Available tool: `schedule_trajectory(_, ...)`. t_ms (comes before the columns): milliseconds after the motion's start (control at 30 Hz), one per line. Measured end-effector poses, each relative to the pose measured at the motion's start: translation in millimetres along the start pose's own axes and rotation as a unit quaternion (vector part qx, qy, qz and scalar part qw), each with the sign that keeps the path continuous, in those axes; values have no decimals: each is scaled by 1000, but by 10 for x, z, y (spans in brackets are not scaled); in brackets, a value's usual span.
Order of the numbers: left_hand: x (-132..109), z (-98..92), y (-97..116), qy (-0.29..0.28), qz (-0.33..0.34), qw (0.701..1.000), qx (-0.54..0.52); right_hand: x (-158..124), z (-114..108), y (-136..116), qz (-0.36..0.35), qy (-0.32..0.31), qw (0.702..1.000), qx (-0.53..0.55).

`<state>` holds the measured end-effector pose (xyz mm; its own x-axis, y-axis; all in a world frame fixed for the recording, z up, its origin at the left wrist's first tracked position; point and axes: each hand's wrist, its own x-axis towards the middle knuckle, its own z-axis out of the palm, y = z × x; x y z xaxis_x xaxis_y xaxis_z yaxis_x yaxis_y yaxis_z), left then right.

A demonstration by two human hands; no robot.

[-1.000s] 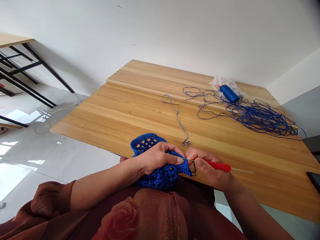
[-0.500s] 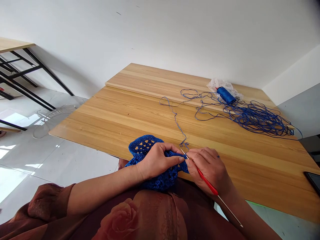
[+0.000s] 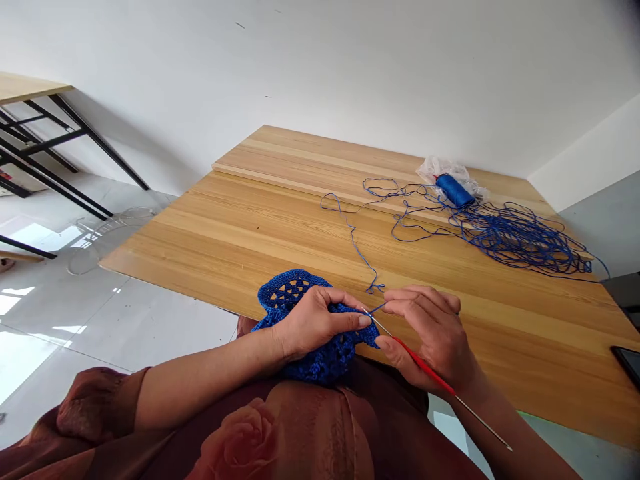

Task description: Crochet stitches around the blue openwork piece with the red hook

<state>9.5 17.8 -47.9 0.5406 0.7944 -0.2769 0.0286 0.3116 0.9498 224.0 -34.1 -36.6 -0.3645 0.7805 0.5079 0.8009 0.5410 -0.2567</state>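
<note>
A blue crocheted piece [image 3: 320, 363] with an openwork pattern bunches at the table's front edge, partly over my lap. My left hand [image 3: 317, 323] pinches its upper edge between thumb and fingers. In my right hand [image 3: 433, 337] lies a crochet hook [image 3: 425, 367] with a red grip and metal ends. Its front tip meets the work beside my left fingertips, while the back end points down to the right. A strand of blue yarn [image 3: 377, 307] runs from the work to my raised right fingers. My left hand hides part of the piece.
On the wooden table [image 3: 240, 227], a loose tangle of blue yarn [image 3: 530, 240] lies at the right, beside a blue yarn spool [image 3: 455, 191] on a clear plastic bag [image 3: 440, 167]. A dark flat device [image 3: 625, 363] sits at the right edge. Another table [image 3: 35, 87] stands far left.
My right hand has moved right, away from the left, its fingers lifting and drawing the yarn strand taut. The hook has shifted right with it. My left hand stays in place.
</note>
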Motion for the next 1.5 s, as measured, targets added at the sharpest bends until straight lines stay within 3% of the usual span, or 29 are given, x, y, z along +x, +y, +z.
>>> schedule_trajectory(200, 30, 69, 51, 20, 40, 995, 86, 36, 201, -87, 6, -41, 996, 79)
schedule_trajectory(367, 34, 70, 20, 20, 60, 995, 81, 69, 347, -144, 31, -59, 990, 123)
schedule_trajectory(633, 47, 46, -34, 0, 38, 999, 34, 66, 278, -108, 53, -79, 993, 68)
schedule_trajectory(933, 38, 23, 5, 13, 28, 997, 68, 38, 193, -139, 43, -10, 999, 3)
schedule_trajectory(1133, 46, 2, 6, 8, 7, 998, 55, -8, 13, -159, -28, 18, 997, -74)
schedule_trajectory(1333, 66, 14, 9, 15, -11, 1000, 25, 18, -6, -181, -41, 26, 995, -82)
schedule_trajectory(1500, 86, 1, 62, -25, -46, 998, -42, -6, -18, -93, -71, 14, 994, -81)
